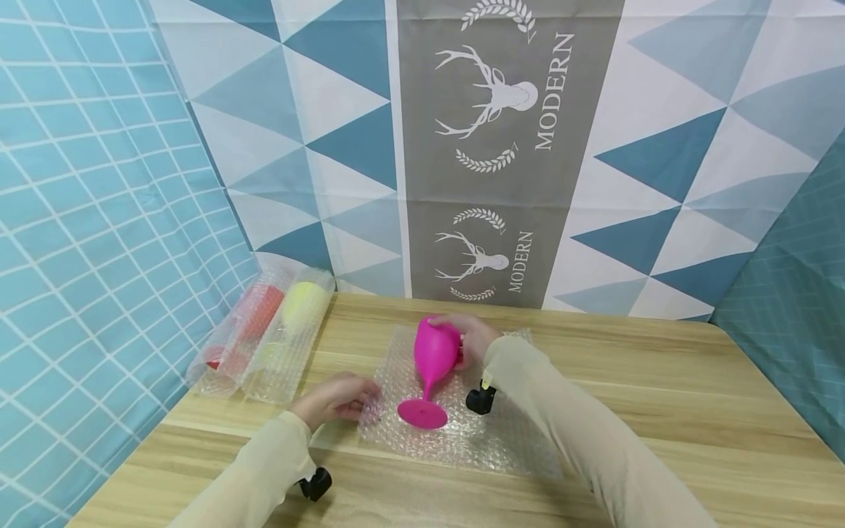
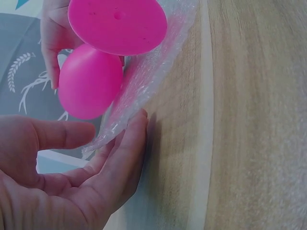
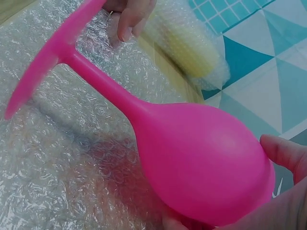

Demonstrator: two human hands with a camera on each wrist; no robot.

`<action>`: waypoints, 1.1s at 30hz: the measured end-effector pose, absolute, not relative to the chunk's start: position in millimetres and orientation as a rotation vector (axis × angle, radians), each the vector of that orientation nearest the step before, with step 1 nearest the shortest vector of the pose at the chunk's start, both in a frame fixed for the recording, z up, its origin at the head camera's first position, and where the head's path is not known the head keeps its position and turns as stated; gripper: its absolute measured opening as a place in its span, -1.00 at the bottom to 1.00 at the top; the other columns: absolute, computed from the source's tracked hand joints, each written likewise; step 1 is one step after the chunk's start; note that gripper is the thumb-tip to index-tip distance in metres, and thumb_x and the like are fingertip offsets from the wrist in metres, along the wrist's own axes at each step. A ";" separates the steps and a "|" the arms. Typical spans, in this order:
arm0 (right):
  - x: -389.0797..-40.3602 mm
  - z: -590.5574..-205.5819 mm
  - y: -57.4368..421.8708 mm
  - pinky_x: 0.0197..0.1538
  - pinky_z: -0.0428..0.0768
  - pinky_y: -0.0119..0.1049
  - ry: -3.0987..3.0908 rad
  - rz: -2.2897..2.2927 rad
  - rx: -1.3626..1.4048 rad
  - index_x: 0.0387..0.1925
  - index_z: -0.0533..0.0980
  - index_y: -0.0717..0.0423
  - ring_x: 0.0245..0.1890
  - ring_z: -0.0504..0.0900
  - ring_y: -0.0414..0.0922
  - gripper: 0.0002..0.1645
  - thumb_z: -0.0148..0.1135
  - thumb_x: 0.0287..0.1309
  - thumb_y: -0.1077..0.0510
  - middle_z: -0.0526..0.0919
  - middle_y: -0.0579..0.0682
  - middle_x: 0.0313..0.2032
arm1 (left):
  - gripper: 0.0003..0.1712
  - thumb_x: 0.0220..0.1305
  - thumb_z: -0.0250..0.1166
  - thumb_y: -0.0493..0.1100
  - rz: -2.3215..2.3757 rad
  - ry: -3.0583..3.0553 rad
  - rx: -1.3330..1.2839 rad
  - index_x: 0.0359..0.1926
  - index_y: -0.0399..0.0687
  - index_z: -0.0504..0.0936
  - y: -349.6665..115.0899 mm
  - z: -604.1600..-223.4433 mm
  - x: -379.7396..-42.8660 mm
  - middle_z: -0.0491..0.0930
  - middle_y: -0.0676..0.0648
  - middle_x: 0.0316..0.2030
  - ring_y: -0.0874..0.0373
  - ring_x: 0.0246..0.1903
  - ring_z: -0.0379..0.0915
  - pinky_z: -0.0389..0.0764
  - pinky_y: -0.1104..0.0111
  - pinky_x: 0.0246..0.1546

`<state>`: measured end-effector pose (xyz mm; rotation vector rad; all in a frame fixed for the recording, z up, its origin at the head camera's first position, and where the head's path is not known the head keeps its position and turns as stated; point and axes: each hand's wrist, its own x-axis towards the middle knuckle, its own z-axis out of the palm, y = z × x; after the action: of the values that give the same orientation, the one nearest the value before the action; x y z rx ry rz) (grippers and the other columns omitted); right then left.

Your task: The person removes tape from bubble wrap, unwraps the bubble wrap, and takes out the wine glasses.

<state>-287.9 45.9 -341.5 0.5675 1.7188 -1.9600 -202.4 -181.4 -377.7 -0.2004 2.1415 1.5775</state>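
Observation:
A bright pink wine glass [image 1: 436, 356] lies tilted over a sheet of bubble wrap [image 1: 475, 433], its round foot toward me. My right hand [image 1: 470, 337] grips it around the bowl near the rim, as the right wrist view shows with the thumb [image 3: 283, 152] at the rim end of the bowl. At the sheet's left edge, my left hand [image 1: 339, 400] holds the bubble wrap, thumb [image 2: 64, 135] above and fingers [image 2: 122, 158] beneath. That corner is raised off the wooden table in the left wrist view.
Two bubble-wrapped bundles lie at the back left, one with a red item [image 1: 260, 312] and one with a yellow item [image 1: 304, 304] inside. The wooden table [image 1: 693, 396] ends at a patterned cloth [image 1: 356, 147] behind and a blue checked cloth [image 1: 86, 220] on the left.

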 end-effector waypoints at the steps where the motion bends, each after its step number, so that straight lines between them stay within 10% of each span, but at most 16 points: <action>1: -287.7 -341.1 45.9 0.18 0.55 0.08 1.715 -1.959 0.575 0.23 0.26 0.15 0.18 0.43 0.21 -0.03 0.56 -0.22 0.04 0.38 0.23 0.19 | -0.79 0.27 0.10 -0.27 1.576 2.145 -0.202 -0.19 -0.37 0.53 -181.2 -378.1 -202.5 0.48 0.05 -0.59 0.28 -0.58 0.49 0.62 0.54 -0.49; 33: -268.6 -313.3 46.7 0.27 0.50 -0.08 1.660 -1.943 0.466 0.23 0.33 0.05 0.21 0.40 0.15 -0.20 0.47 -0.07 0.12 0.35 0.23 0.23 | -0.82 0.21 0.11 -0.36 1.578 2.176 -0.213 -0.21 -0.41 0.53 -180.8 -379.3 -198.6 0.50 0.01 -0.54 0.26 -0.55 0.45 0.63 0.51 -0.46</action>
<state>-268.6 46.7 -313.3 0.4661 1.6600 -1.9431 -198.6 -180.8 -379.3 -0.2126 2.1760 1.5778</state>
